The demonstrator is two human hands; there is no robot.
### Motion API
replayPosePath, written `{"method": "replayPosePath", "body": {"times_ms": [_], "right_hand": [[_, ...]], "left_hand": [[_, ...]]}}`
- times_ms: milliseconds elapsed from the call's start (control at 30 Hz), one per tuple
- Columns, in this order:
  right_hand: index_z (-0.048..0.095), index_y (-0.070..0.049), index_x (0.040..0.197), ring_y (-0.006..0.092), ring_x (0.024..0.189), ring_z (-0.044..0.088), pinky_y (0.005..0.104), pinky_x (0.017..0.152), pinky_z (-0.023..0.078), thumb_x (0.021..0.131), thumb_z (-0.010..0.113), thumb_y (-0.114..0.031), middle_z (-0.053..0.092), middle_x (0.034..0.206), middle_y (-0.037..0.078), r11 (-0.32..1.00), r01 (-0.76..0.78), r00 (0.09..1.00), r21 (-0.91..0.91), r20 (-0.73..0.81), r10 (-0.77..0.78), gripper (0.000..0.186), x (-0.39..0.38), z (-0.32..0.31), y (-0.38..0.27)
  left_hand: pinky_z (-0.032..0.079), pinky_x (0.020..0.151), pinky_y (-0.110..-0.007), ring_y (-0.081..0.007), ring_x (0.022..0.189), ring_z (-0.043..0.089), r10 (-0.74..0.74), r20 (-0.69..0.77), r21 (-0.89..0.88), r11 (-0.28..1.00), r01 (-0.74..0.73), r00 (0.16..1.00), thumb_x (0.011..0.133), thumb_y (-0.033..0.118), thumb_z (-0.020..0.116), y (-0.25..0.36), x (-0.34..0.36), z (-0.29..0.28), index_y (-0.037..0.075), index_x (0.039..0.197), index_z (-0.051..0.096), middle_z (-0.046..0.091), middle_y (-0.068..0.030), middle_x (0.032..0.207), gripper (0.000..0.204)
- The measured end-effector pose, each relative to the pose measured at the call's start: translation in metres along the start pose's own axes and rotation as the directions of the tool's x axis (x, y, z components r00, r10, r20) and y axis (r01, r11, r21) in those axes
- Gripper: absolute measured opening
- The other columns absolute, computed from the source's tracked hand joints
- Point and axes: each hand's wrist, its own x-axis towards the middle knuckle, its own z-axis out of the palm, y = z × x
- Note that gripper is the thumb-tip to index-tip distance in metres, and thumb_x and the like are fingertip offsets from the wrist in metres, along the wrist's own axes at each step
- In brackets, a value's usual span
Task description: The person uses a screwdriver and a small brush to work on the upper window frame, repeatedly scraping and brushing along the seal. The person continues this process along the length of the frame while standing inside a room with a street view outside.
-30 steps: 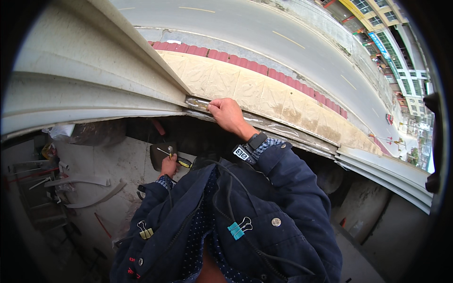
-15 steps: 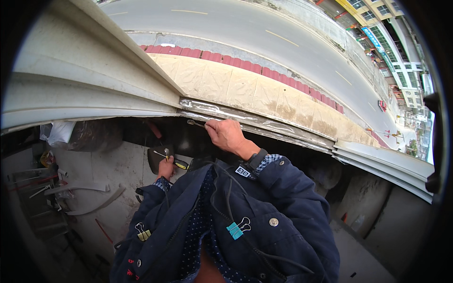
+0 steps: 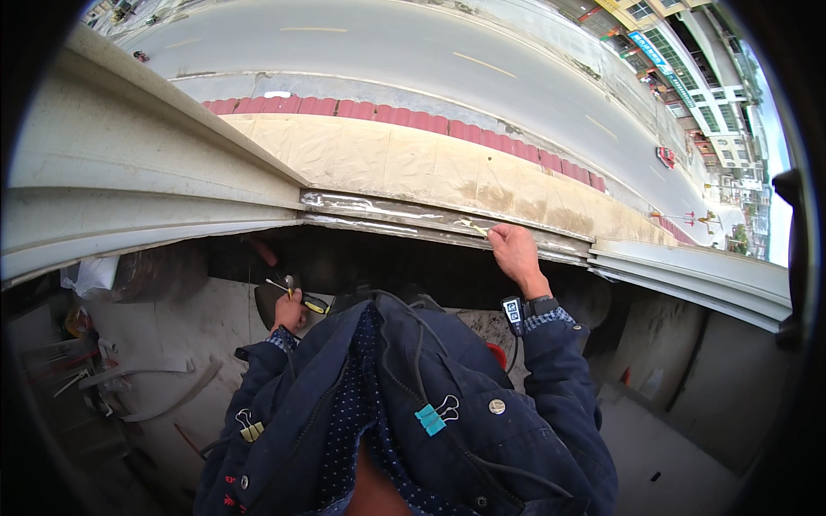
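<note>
My right hand [image 3: 516, 254] is closed around a thin, pale-handled tool that looks like a small brush [image 3: 471, 226]. Its light tip lies at the metal window track [image 3: 361, 206], which has white smears along its grooves. Lower on the left, my left hand [image 3: 289, 313] grips a screwdriver with a yellow and black handle [image 3: 317, 305]. A thin shaft and a small shiny metal end stick up past those fingers; whether they belong to one tool or two I cannot tell.
Sliding window frames [image 3: 146, 185] flank the track on the left and right. Outside lie a tan ledge [image 3: 413, 155], red roof tiles [image 3: 344, 108] and a road far below. Plastic bags [image 3: 95, 275] and curved strips [image 3: 176, 394] lie at the left inside.
My right hand has moved to the right along the track with the brush-like tool, and the arm now reaches farther from my body. The left hand keeps its grip. The view has shifted slightly.
</note>
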Motion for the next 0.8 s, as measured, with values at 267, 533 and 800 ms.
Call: {"method": "replayPosePath", "body": {"times_ms": [267,533,800], "right_hand": [[0.072,-0.006,0.089,0.0425,0.079,0.066,0.0482,0.070,0.052,0.092,0.061,-0.028,0.068,0.079,0.021,0.995,0.045,0.998,0.088,-0.042,-0.041,0.025,0.007,0.014,0.004],[0.072,-0.008,0.086,0.0412,0.080,0.068,0.0506,0.072,0.054,0.091,0.060,-0.027,0.070,0.081,0.019,0.976,0.187,0.982,-0.109,-0.005,-0.189,0.024,0.006,0.001,-0.022],[0.076,-0.011,0.086,0.0404,0.080,0.069,0.0505,0.073,0.056,0.089,0.060,-0.025,0.071,0.081,0.018,0.927,0.213,0.976,-0.308,0.109,-0.188,0.021,0.016,-0.017,-0.026]], "left_hand": [[0.036,0.034,-0.032,-0.0153,0.040,0.052,0.042,-0.010,0.100,0.994,-0.041,0.999,0.101,0.044,0.053,0.005,0.005,0.001,0.003,0.092,0.060,0.063,-0.0092,0.067,0.043],[0.035,0.034,-0.032,-0.0149,0.040,0.051,0.034,-0.012,0.110,0.993,-0.033,0.999,0.102,0.045,0.053,0.006,0.004,0.003,0.003,0.093,0.060,0.062,-0.0083,0.068,0.043],[0.035,0.034,-0.032,-0.0153,0.040,0.051,0.032,-0.009,0.074,0.997,-0.031,0.999,0.102,0.044,0.052,0.003,0.001,0.003,0.002,0.093,0.059,0.063,-0.0095,0.068,0.043]]}}
